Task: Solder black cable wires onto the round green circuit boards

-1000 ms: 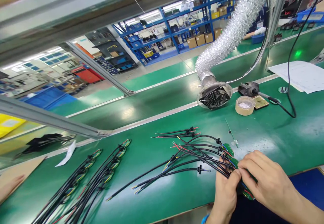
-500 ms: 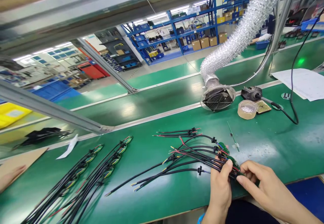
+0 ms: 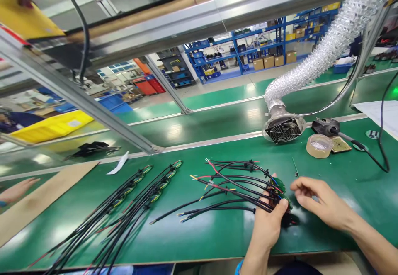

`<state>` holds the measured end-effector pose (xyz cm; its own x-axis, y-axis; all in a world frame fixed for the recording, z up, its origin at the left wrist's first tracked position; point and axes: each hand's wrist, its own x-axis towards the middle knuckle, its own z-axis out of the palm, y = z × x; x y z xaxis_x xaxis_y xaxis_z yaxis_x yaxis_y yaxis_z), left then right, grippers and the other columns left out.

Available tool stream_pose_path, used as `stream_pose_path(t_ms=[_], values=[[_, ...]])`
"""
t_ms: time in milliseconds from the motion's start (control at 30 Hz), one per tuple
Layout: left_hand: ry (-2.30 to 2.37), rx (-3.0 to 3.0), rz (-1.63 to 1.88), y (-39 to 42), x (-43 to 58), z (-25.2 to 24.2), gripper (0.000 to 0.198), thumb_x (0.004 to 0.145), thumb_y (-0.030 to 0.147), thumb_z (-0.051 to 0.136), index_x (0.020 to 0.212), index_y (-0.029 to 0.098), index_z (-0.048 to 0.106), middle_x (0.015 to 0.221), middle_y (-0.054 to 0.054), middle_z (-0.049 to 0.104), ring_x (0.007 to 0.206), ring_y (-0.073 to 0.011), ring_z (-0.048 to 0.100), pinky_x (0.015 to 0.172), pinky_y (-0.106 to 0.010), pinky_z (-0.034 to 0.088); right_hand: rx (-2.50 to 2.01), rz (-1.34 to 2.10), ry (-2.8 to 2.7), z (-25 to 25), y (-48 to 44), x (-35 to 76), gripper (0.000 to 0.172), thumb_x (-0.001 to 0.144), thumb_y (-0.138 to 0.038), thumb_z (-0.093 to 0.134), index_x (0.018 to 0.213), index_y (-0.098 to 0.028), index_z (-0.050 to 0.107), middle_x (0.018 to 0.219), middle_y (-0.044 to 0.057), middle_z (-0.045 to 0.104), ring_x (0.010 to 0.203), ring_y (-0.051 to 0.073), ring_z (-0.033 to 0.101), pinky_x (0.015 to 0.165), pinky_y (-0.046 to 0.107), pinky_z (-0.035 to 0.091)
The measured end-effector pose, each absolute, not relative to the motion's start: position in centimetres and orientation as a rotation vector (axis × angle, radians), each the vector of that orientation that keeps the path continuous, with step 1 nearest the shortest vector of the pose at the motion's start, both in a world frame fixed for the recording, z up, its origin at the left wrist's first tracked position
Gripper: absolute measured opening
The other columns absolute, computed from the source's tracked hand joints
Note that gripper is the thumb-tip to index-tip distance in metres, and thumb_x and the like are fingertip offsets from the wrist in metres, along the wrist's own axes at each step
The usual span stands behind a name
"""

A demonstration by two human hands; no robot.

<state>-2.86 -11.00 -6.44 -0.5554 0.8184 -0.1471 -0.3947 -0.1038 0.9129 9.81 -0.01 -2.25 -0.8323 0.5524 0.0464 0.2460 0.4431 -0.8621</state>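
Observation:
My left hand (image 3: 270, 224) is closed around a bundle of black cables (image 3: 239, 190), with round green circuit boards (image 3: 279, 185) at their right ends. Coloured wire tips show at the cables' left ends. Just right of the boards, my right hand (image 3: 321, 202) is apart from them, its fingers half curled, thumb and forefinger apart, and nothing visible between them. A thin green stick (image 3: 295, 166) lies behind its fingertips, its lower part hidden. More loose cables (image 3: 231, 165) lie on the green bench beyond the bundle.
Two rows of cables with boards (image 3: 124, 192) lie at left. Another person's hand (image 3: 18, 191) rests near a cardboard sheet (image 3: 46, 202). A fume fan (image 3: 283, 130) on a silver duct, a solder roll (image 3: 319, 146) and a soldering iron (image 3: 348, 139) stand at the back right.
My right hand has come away from the boards, to the right. My left hand still holds the bundle. The view has shifted, so the scene sits further right.

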Motion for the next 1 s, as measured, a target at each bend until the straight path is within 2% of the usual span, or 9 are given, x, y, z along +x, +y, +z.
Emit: stream_pose_path(t_ms=[100, 167, 267, 367, 500, 633, 767, 900, 1000], values=[[1.254, 0.582, 1.803, -11.3, -3.2, -6.4, 0.047, 0.069, 0.033, 0.086, 0.111, 0.018, 0.072, 0.097, -0.007, 0.07, 0.098, -0.0241, 0.063, 0.09, -0.032, 0.048, -0.635, 1.434, -2.394, -1.5, 1.2, 6.7, 0.034, 0.094, -0.044, 0.049, 0.074, -0.017, 0.054, 0.067, -0.002, 0.052, 0.062, 0.01, 0.044, 0.057, 0.023, 0.036], [1.225, 0.541, 1.827, -11.5, -3.5, -6.4, 0.043, 0.067, 0.037, 0.088, 0.101, 0.017, 0.072, 0.085, -0.005, 0.069, 0.079, -0.0193, 0.063, 0.074, -0.029, 0.051, -0.582, 1.523, -2.423, -1.5, 1.7, 4.9, 0.044, 0.096, -0.047, 0.049, 0.064, -0.017, 0.048, 0.061, -0.004, 0.045, 0.058, 0.008, 0.04, 0.054, 0.022, 0.033], [1.148, 0.44, 1.795, -11.8, -4.1, -6.7, 0.046, 0.062, 0.042, 0.091, 0.089, 0.014, 0.068, 0.071, -0.001, 0.064, 0.057, -0.0116, 0.053, 0.052, -0.023, 0.043, -0.526, 1.702, -2.463, -2.1, 2.2, 3.0, 0.041, 0.098, -0.048, 0.05, 0.074, -0.015, 0.055, 0.064, -0.005, 0.049, 0.056, 0.007, 0.046, 0.053, 0.021, 0.04], [1.105, 0.364, 1.801, -11.8, -4.6, -7.4, 0.049, 0.057, 0.044, 0.093, 0.083, 0.012, 0.066, 0.069, -0.001, 0.062, 0.056, -0.0104, 0.052, 0.05, -0.022, 0.041, -0.508, 1.829, -2.485, -3.0, 2.5, 1.9, 0.034, 0.098, -0.046, 0.054, 0.095, -0.013, 0.061, 0.079, -0.001, 0.06, 0.063, 0.008, 0.057, 0.059, 0.023, 0.05], [1.139, 0.311, 1.892, -11.7, -4.6, -7.8, 0.052, 0.055, 0.043, 0.094, 0.088, 0.013, 0.067, 0.067, 0.0, 0.061, 0.056, -0.011, 0.053, 0.051, -0.022, 0.043, -0.525, 1.857, -2.475, -3.7, 2.7, 1.3, 0.033, 0.097, -0.044, 0.056, 0.103, -0.012, 0.062, 0.09, 0.001, 0.064, 0.073, 0.011, 0.062, 0.065, 0.026, 0.054], [1.174, 0.326, 1.938, -11.7, -4.3, -6.7, 0.049, 0.063, 0.037, 0.092, 0.098, 0.015, 0.067, 0.076, 0.0, 0.065, 0.064, -0.013, 0.058, 0.053, -0.022, 0.049, -0.598, 1.809, -2.415, -3.6, 2.6, 1.4, 0.037, 0.097, -0.049, 0.054, 0.094, -0.012, 0.061, 0.078, -0.002, 0.06, 0.063, 0.008, 0.057, 0.058, 0.023, 0.05], [1.014, 0.225, 1.907, -12.0, -4.6, -6.0, 0.046, 0.067, 0.043, 0.089, 0.095, 0.015, 0.066, 0.078, -0.002, 0.068, 0.059, -0.011, 0.06, 0.048, -0.019, 0.048, -0.582, 1.804, -2.373, -2.9, 2.0, 2.5, 0.057, 0.097, -0.064, 0.037, 0.091, -0.013, 0.062, 0.064, -0.002, 0.055, 0.053, 0.009, 0.053, 0.048, 0.022, 0.044], [0.747, 0.122, 1.801, -12.4, -5.3, -6.8, 0.038, 0.07, 0.041, 0.086, 0.091, 0.014, 0.069, 0.075, -0.004, 0.069, 0.056, -0.0118, 0.062, 0.04, -0.016, 0.043, -0.567, 1.67, -2.33, -2.0, 0.5, 4.1, 0.045, 0.092, -0.055, 0.052, 0.114, -0.017, 0.061, 0.097, 0.006, 0.066, 0.079, 0.014, 0.062, 0.069, 0.028, 0.051], [0.605, 0.152, 1.667, -12.7, -5.4, -7.3, 0.033, 0.075, 0.032, 0.079, 0.099, 0.011, 0.071, 0.074, -0.006, 0.071, 0.056, -0.0146, 0.065, 0.04, -0.018, 0.045, -0.566, 1.613, -2.332, -2.0, -0.7, 5.0, 0.04, 0.086, -0.042, 0.064, 0.117, -0.019, 0.061, 0.109, 0.007, 0.063, 0.083, 0.015, 0.062, 0.075, 0.03, 0.052]])
